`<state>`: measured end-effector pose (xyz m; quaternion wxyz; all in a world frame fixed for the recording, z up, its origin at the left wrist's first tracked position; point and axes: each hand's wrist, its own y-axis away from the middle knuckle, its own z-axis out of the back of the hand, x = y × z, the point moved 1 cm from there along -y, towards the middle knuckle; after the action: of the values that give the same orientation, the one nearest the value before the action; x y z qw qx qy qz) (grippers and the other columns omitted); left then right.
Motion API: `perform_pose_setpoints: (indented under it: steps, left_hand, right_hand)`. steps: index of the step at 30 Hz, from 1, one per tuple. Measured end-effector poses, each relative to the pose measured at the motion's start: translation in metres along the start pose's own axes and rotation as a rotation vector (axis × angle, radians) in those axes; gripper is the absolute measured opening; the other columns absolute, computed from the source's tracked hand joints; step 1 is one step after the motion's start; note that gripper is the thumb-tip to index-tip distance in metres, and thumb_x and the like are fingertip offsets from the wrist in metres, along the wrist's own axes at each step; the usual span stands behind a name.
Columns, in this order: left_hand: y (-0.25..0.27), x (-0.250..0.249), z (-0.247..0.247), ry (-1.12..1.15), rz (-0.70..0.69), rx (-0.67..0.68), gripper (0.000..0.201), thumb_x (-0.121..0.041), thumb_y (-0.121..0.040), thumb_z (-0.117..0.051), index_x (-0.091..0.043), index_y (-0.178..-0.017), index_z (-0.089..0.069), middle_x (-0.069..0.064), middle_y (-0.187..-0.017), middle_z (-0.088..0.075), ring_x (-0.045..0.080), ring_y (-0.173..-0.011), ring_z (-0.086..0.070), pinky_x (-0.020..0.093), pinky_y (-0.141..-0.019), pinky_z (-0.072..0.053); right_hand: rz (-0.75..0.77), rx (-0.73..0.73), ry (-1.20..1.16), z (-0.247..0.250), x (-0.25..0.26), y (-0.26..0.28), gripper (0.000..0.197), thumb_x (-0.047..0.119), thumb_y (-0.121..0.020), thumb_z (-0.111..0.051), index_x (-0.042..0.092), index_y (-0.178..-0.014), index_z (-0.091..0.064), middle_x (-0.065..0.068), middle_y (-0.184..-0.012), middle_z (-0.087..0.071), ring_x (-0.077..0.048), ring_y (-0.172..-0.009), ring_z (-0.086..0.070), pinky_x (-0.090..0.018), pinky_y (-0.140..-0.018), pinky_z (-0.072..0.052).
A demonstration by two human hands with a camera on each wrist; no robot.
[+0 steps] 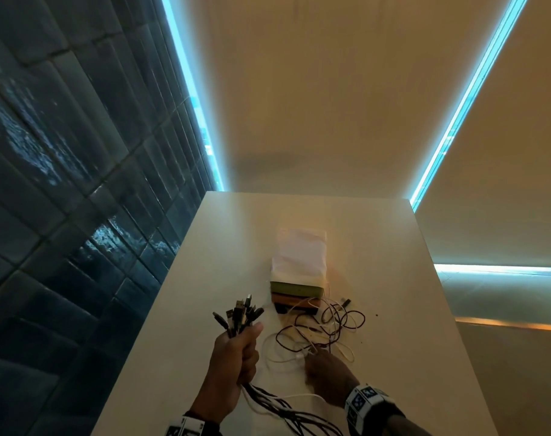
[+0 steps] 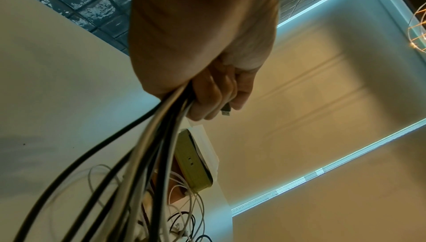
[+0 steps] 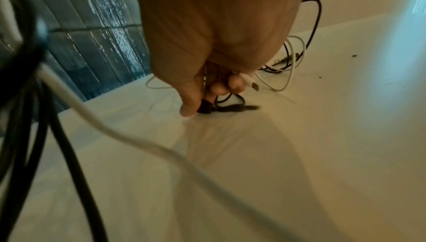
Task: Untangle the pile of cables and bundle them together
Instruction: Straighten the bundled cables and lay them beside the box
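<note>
My left hand grips a bunch of black and white cables upright above the white table; their plug ends fan out above my fist and the cords trail down toward the near edge. The left wrist view shows the same bunch of cables running out of my left hand. A loose tangle of dark and white cables lies right of it. My right hand reaches into that tangle. In the right wrist view my right hand pinches a black cable end at the tabletop, a white plug beside the fingers.
A stack of flat boxes, topped by a white one, stands behind the tangle in the middle of the table. A dark tiled wall runs along the left. The table's right edge drops off to the floor.
</note>
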<state>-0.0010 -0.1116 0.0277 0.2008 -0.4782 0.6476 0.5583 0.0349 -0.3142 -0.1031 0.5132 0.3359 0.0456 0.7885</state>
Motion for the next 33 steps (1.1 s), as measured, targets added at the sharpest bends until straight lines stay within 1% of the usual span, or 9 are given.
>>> perform_pose_setpoints:
  steps: [3,6,8,11,17,22,25,28,33]
  left_hand:
    - [0.000,0.000,0.000,-0.007,-0.001,-0.009,0.040,-0.014,-0.089,-0.064,-0.023,-0.065,-0.033,-0.002,-0.056,-0.014,0.010,-0.041,-0.011,0.019,-0.042,-0.010]
    - [0.000,0.000,-0.003,-0.019,-0.018,-0.002,0.040,-0.015,-0.087,-0.065,-0.022,-0.065,-0.033,-0.001,-0.057,-0.014,0.010,-0.041,-0.012,0.019,-0.042,-0.011]
    - [0.000,0.000,-0.009,-0.026,-0.041,0.017,0.038,-0.015,-0.085,-0.067,-0.022,-0.065,-0.035,-0.002,-0.056,-0.015,0.010,-0.041,-0.012,0.020,-0.041,-0.012]
    - [0.000,0.000,-0.018,-0.050,-0.079,0.023,0.029,-0.015,-0.085,-0.069,-0.019,-0.071,-0.044,-0.002,-0.054,-0.018,0.012,-0.043,-0.012,0.020,-0.040,-0.015]
    - [-0.004,0.003,-0.039,-0.183,-0.181,-0.009,0.021,-0.027,-0.082,-0.075,-0.009,-0.090,-0.068,0.001,-0.051,-0.027,0.014,-0.044,-0.018,0.030,-0.046,-0.014]
    - [-0.002,0.002,-0.046,-0.224,-0.213,-0.012,0.033,-0.036,-0.078,-0.074,-0.005,-0.074,-0.064,0.002,-0.051,-0.033,0.013,-0.043,-0.024,0.026,-0.043,-0.021]
    - [-0.005,0.002,-0.043,-0.131,-0.225,-0.074,0.039,-0.036,-0.078,-0.071,0.002,-0.082,-0.065,0.002,-0.051,-0.028,0.013,-0.043,-0.020,0.026,-0.044,-0.017]
    - [-0.006,0.003,-0.040,-0.038,-0.238,-0.054,0.035,-0.036,-0.083,-0.066,-0.004,-0.096,-0.071,0.001,-0.051,-0.025,0.012,-0.043,-0.017,0.025,-0.042,-0.016]
    - [0.003,0.006,-0.045,-0.119,-0.240,-0.001,0.030,-0.034,-0.088,-0.063,-0.006,-0.084,-0.071,-0.001,-0.049,-0.033,0.012,-0.043,-0.024,0.025,-0.043,-0.019]
  right_hand:
    - [-0.026,-0.068,-0.151,0.016,0.003,0.002,0.007,0.030,-0.091,-0.058,0.032,-0.085,-0.056,0.007,-0.095,-0.062,-0.013,-0.086,-0.057,-0.032,-0.081,-0.050]
    - [-0.009,-0.244,-0.477,0.045,0.017,0.009,0.010,0.028,-0.093,-0.059,0.022,-0.086,-0.064,-0.004,-0.077,-0.071,-0.011,-0.066,-0.064,-0.037,-0.072,-0.055]
    - [0.039,-0.312,-0.663,0.066,0.027,0.014,0.012,0.017,-0.095,-0.057,0.017,-0.095,-0.068,-0.007,-0.074,-0.068,-0.013,-0.057,-0.058,-0.035,-0.062,-0.054]
    - [0.132,-0.192,-0.926,0.090,0.039,0.025,0.029,0.004,-0.095,-0.053,0.015,-0.119,-0.065,-0.010,-0.081,-0.063,-0.018,-0.059,-0.049,-0.025,-0.056,-0.046]
    - [0.263,-0.262,-1.058,0.110,0.067,0.034,0.015,0.002,-0.088,-0.065,-0.004,-0.097,-0.054,-0.008,-0.073,-0.068,-0.016,-0.048,-0.050,-0.025,-0.041,-0.041]
    - [0.287,-0.297,-1.049,0.108,0.069,0.033,0.019,0.010,-0.090,-0.064,-0.003,-0.095,-0.051,-0.005,-0.073,-0.066,-0.012,-0.049,-0.050,-0.022,-0.042,-0.041]
    - [0.288,-0.185,-0.939,0.104,0.060,0.034,0.016,0.013,-0.090,-0.065,0.003,-0.100,-0.058,-0.004,-0.077,-0.066,-0.013,-0.053,-0.052,-0.022,-0.045,-0.043]
    - [0.297,-0.188,-0.873,0.099,0.058,0.036,0.008,0.012,-0.091,-0.063,0.005,-0.088,-0.066,-0.002,-0.073,-0.064,-0.015,-0.052,-0.052,-0.026,-0.045,-0.044]
    - [0.342,-0.294,-0.912,0.102,0.073,0.034,0.015,0.013,-0.091,-0.064,0.000,-0.086,-0.067,-0.004,-0.073,-0.066,-0.014,-0.048,-0.052,-0.022,-0.041,-0.043]
